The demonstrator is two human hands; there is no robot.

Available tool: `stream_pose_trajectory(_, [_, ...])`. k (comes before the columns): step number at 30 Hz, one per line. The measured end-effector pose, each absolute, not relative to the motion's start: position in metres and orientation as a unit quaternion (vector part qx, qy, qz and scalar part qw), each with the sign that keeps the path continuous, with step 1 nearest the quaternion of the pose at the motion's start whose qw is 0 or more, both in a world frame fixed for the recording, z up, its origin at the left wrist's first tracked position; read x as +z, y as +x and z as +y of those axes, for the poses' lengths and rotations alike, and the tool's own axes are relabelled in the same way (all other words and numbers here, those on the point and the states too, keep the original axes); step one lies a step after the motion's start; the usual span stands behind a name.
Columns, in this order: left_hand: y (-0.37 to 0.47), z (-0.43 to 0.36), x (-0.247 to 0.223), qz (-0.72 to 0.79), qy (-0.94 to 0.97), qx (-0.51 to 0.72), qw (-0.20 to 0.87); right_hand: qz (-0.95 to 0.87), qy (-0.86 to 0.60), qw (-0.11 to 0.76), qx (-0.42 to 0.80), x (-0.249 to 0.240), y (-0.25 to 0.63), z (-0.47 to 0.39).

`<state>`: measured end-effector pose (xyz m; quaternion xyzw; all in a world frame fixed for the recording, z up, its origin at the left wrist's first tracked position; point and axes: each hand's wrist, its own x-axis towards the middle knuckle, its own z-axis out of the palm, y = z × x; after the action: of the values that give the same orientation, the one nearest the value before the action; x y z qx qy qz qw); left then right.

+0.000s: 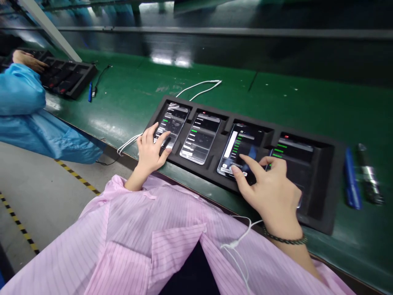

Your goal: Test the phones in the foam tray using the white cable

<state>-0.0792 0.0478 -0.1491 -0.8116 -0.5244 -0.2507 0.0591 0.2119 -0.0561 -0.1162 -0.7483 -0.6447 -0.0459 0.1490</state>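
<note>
A black foam tray (236, 115) lies before me, with several lit smartphones in its slots. My left hand (151, 149) rests with spread fingers over the leftmost smartphone (175, 119), which shows a dark list with one green line. Beside it, a second smartphone (201, 137) shows a similar list, with no hand on it. My right hand (270, 186) hovers at or touches the lower screen of the third smartphone (235, 143), thumb and index finger apart; exact contact cannot be made out. Partly behind that hand is the rightmost smartphone (294, 159), with green lines on its screen.
To the tray's right lie a blue pen (352, 180) and a dark pen with a shiny barrel (370, 174). A white cable (202, 83) lies behind the tray; white earphone-like cords (235, 245) hang at my front. At left, a co-worker's hand (29, 60) is over another tray (89, 69).
</note>
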Motion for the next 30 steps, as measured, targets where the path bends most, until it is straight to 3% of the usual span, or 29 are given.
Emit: stream_pose_trajectory(30, [-0.0813,0.0417,-0.1433,-0.489,-0.845,-0.213,0.030,-0.639,-0.749,0.174,-0.028,-0.1102,0.2101,-0.0590])
